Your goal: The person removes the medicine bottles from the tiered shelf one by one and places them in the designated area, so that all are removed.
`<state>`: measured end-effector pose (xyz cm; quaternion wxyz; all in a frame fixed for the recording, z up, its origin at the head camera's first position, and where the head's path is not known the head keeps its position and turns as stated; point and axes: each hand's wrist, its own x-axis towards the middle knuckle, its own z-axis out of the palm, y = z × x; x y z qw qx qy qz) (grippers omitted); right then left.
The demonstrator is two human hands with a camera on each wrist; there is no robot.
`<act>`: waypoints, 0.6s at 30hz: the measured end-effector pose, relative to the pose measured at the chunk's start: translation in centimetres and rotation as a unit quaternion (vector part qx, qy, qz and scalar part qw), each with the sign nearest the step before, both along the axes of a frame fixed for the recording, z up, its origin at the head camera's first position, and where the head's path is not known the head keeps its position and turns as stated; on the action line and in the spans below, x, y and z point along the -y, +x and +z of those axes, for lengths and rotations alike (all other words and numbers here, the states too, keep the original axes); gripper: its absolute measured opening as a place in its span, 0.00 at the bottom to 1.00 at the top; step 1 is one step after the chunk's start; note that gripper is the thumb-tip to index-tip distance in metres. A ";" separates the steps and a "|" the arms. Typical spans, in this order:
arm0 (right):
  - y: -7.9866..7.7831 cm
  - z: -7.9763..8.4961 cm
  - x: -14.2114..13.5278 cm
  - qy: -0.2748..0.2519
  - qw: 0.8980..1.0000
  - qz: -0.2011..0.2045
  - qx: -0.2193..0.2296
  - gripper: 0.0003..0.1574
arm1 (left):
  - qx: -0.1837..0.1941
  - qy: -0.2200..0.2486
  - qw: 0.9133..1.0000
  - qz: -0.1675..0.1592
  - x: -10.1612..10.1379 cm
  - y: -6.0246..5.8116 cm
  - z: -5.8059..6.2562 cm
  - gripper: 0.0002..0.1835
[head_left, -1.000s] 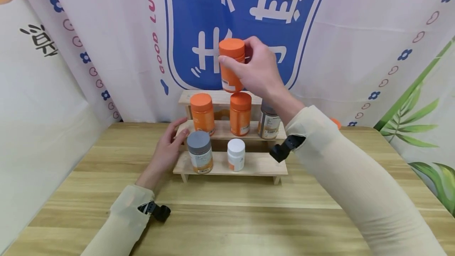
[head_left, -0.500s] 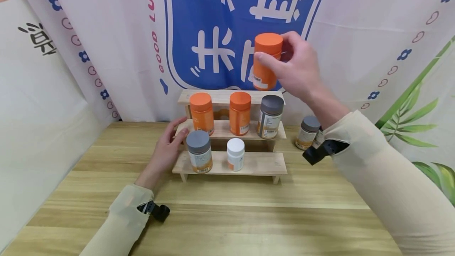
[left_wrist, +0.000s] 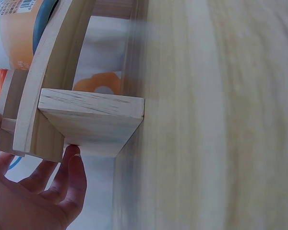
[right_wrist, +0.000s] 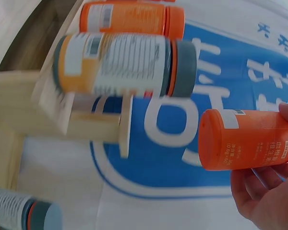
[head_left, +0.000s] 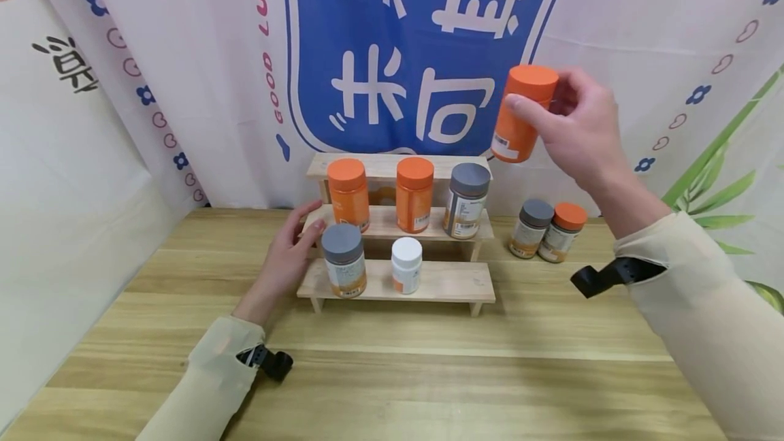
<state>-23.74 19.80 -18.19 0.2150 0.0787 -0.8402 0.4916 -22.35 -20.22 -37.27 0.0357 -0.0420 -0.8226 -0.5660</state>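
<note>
My right hand [head_left: 582, 128] grips an orange bottle with an orange lid [head_left: 523, 114], held in the air to the right of the three-tier wooden rack [head_left: 453, 278]. In the right wrist view the same orange bottle [right_wrist: 247, 139] shows printed white text. My left hand [head_left: 290, 243] holds the rack's left end at the middle tier, its thumb in front and fingers behind. Two orange bottles [head_left: 414, 196] and a grey-lidded bottle [head_left: 467, 201] stand on the middle tier. The lowest tier bears another grey-lidded bottle [head_left: 344, 261] and a small white bottle [head_left: 407, 266].
On the table [head_left: 392, 373], right of the rack, stand a grey-lidded bottle [head_left: 531, 229] and an orange-lidded bottle [head_left: 562, 233], side by side. A printed curtain [head_left: 612, 39] hangs behind. The top tier [head_left: 361, 166] carries no bottle.
My right hand has carried the orange bottle rightward, from above the rack to beyond its right end. The bottle now leans slightly. My left hand has stayed at the rack.
</note>
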 end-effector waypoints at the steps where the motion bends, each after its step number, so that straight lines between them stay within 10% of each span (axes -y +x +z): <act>1: 0.0 -0.1 -0.5 -0.001 1.000 -0.005 0.004 0.36 | -0.001 -0.001 1.000 0.000 0.0 0.0 0.0 0.29; 18: -0.3 -4.2 -8.4 -0.020 0.993 -0.090 0.078 0.27 | -0.006 0.001 1.000 -0.001 0.1 0.0 -0.1 0.29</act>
